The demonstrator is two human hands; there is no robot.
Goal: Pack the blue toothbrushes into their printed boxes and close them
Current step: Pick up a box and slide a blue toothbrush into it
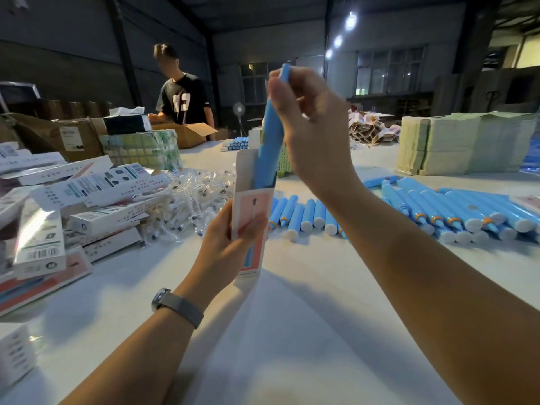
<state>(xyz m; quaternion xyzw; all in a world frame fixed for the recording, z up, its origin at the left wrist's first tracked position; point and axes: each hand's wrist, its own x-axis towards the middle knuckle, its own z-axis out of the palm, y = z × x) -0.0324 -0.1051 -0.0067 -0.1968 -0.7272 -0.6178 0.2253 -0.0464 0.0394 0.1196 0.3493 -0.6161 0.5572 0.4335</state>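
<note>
A worker's right hand (309, 118) pinched a blue toothbrush (270, 141) halfway into the open top of a printed box (252, 217), which the left hand (230, 229) gripped upright above the table (292, 331). The handle could have snagged the raised flap or creased the thin card had it gone in tilted. More toothbrushes (438, 209) lay far right, packed boxes (73, 200) were heaped left, and another person (182, 97) worked beyond.

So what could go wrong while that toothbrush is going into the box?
The toothbrush is only partly in and tilted, so it might catch the box mouth or bend the open flap. The left hand holds the box in mid-air by its lower half, so a hard push from the right hand could make it slip.
</note>
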